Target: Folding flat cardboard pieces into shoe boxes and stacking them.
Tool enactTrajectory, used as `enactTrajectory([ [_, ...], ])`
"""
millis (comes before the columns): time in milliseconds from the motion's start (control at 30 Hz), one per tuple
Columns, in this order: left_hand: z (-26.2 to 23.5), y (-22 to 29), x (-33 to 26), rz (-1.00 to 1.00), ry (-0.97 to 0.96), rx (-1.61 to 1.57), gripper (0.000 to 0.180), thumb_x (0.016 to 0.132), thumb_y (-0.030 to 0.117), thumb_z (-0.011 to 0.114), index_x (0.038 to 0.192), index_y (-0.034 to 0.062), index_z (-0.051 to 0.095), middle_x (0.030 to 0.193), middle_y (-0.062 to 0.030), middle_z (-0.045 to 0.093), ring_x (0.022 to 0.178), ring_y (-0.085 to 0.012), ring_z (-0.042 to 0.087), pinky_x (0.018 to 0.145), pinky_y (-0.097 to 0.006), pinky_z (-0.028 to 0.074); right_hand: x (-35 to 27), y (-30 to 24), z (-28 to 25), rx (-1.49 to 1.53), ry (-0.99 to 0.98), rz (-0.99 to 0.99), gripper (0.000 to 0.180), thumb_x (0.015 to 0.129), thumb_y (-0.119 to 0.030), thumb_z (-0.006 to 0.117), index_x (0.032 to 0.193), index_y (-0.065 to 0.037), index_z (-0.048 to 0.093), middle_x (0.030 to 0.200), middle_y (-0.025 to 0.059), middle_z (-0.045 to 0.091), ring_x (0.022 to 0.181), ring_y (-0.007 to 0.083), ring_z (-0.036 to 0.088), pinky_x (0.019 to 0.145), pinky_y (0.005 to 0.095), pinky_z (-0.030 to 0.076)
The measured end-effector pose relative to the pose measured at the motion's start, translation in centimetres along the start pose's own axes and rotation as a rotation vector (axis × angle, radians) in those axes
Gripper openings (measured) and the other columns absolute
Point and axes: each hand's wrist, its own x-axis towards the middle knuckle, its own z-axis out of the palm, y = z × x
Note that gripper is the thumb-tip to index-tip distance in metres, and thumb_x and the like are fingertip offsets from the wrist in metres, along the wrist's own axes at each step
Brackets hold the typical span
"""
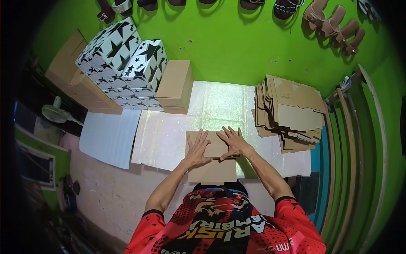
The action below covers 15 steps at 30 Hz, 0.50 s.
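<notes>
A brown cardboard box (212, 170) lies in front of me at the table's near edge, with one panel hanging out toward my body. My left hand (198, 149) rests on its left side, fingers spread and pointing away from me. On the right side my right hand (234, 143) lies with fingers apart, its thumb reaching in toward the middle. Both palms touch the cardboard, and neither hand grips anything. How far the box is folded beneath the hands cannot be made out fully.
A stack of flat cardboard blanks (292, 114) stands at the right. Star-patterned boxes (127, 67) are piled at the back left, beside a closed brown box (174, 86). Sandals (330, 25) hang along the green wall. A small fan (55, 111) is at far left.
</notes>
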Motion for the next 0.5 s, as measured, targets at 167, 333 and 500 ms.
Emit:
enactTrajectory([
  [167,-2.6,-0.6,0.8,-0.026,-0.059,0.052,0.151,0.042,0.061,0.097,0.168,0.0218,0.023,0.176,-0.0217,-0.004,0.161,-0.0457,-0.008,0.111,-0.088,-0.001,-1.5,0.2,-0.4,0.076,0.06,-0.031,0.146,0.048,-0.082,0.086,0.168,-0.027,0.025,0.174,0.0204,0.013,0.16,0.0476,0.012,0.121,0.0787,0.013],
  [333,-5.3,-4.5,-0.4,-0.211,-0.296,0.039,0.166,0.034,0.055,0.101,0.17,0.0314,0.009,0.175,-0.0222,-0.005,0.16,-0.0498,-0.005,0.105,-0.089,0.027,-2.3,-0.2,-1.5,0.086,-0.003,-0.019,0.146,0.044,-0.06,0.099,0.167,-0.027,0.027,0.174,0.0202,0.011,0.159,0.0487,0.012,0.118,0.0802,0.023],
  [500,-6.5,-4.1,1.7,-0.23,-0.415,-0.113,0.167,0.036,0.054,0.103,0.17,0.0285,0.008,0.173,-0.0291,0.004,0.16,-0.0473,0.012,0.124,-0.057,0.035,-0.8,3.2,0.9,0.196,0.026,-0.051,0.144,0.047,-0.059,0.099,0.167,-0.026,0.027,0.174,0.0233,0.01,0.159,0.0492,0.011,0.119,0.0767,0.027],
])
